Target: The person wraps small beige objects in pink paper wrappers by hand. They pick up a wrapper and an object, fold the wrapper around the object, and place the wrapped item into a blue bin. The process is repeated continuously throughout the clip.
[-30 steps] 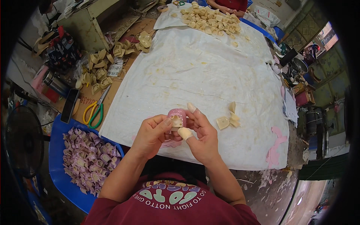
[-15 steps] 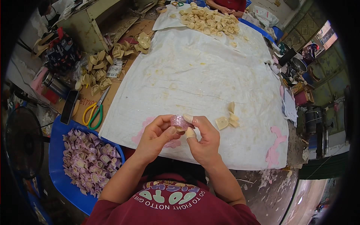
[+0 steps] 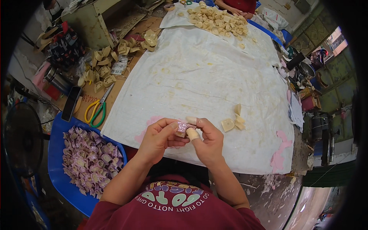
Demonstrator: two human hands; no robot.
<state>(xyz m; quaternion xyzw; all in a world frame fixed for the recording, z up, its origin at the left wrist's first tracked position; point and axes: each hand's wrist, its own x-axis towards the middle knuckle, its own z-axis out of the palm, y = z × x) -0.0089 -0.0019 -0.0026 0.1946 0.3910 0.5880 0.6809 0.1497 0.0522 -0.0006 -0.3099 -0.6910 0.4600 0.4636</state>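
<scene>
Head view | glittery pink piece (image 3: 183,126): near, centre, over white cloth (image 3: 203,82) | my left hand (image 3: 154,140): pinched closed on its left side | my right hand (image 3: 211,142): pinched closed on its right | I advise: support both ends, press gently, evenly.

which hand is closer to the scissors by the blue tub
Left. The left hand is to the right of the scissors, pinching one side of the glittery purple piece; the right hand, at the piece's other side, is farther right.
</scene>
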